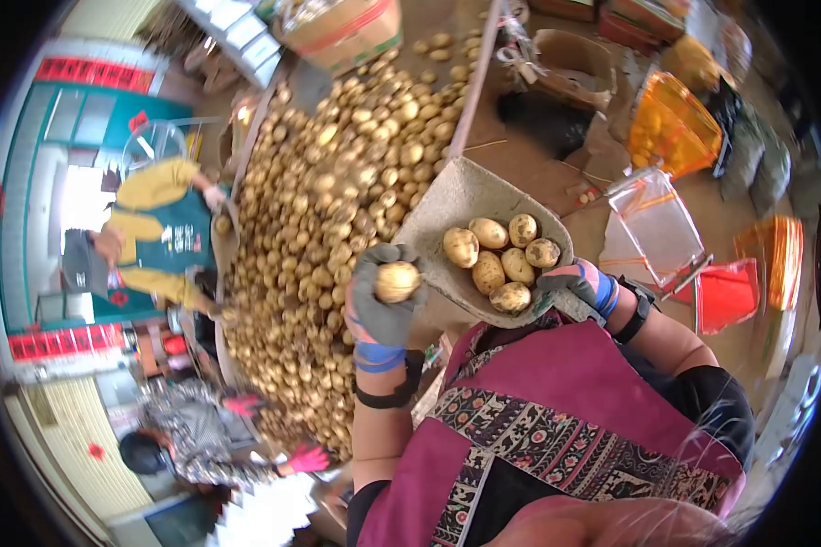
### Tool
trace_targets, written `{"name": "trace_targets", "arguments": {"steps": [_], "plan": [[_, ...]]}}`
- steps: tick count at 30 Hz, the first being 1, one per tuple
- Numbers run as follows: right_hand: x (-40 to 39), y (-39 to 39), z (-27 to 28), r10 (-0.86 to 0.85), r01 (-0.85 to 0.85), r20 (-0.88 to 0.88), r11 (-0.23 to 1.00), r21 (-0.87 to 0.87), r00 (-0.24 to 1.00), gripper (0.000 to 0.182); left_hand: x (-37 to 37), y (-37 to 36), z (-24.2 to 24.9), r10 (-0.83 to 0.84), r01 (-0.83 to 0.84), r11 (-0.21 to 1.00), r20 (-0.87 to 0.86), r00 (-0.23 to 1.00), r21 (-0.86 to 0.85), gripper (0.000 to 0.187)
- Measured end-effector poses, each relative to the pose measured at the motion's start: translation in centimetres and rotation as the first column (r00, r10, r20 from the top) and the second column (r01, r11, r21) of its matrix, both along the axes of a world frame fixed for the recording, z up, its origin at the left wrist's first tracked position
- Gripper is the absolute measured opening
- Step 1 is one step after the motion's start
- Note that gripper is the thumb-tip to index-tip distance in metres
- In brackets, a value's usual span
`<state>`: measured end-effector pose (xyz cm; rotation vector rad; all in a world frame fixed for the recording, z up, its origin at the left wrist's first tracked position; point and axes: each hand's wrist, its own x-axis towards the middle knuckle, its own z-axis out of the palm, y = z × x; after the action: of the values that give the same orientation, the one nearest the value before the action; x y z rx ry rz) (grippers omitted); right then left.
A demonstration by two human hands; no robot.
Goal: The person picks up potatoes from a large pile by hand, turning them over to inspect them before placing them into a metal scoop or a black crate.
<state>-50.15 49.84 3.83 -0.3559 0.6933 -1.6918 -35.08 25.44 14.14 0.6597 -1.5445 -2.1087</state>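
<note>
Grey gloves (367,305), potato (398,282) in left hand (383,296), scoop (447,202) in right hand (579,284)

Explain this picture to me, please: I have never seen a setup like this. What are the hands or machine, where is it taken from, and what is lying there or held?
There is no machine here. A person wears a camera on the head, and this single wide, rounded view looks down past their chest at their own gloved hands. The left hand has a single potato in its grip. The right hand grips the edge of a shallow scoop, in which seven potatoes can be seen. Beside them, a big heap of potatoes lies on a surface with a raised rim. Two other people are also at the heap: one in a teal apron, one in a patterned top with pink gloves.
</note>
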Motion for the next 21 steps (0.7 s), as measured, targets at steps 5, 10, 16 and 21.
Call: {"name": "trace_targets", "arguments": {"steps": [5,10,16,21], "plan": [[3.8,-6.7,3.0,0.188,-0.226,0.322,0.97,0.087,0.928,0.05,11.0,-3.7,-1.3,0.29,-0.163,0.897,0.268,0.918,-0.411,0.038],[9.1,-12.8,3.9,0.393,-0.385,0.018,0.889,0.248,0.919,0.049,19.6,-3.6,-1.7,0.286,-0.172,0.747,0.078,0.955,-0.642,0.056],[15.7,-19.6,1.9,0.648,-0.592,-0.068,0.729,0.343,0.759,0.043,29.2,-4.1,-3.5,0.421,0.399,0.493,0.613,0.669,-0.773,0.076],[22.6,-23.4,1.8,0.801,-0.715,-0.092,0.574,0.399,0.592,0.039,34.5,-2.7,-5.8,0.548,0.314,0.626,0.688,0.475,-0.714,0.075]]}}
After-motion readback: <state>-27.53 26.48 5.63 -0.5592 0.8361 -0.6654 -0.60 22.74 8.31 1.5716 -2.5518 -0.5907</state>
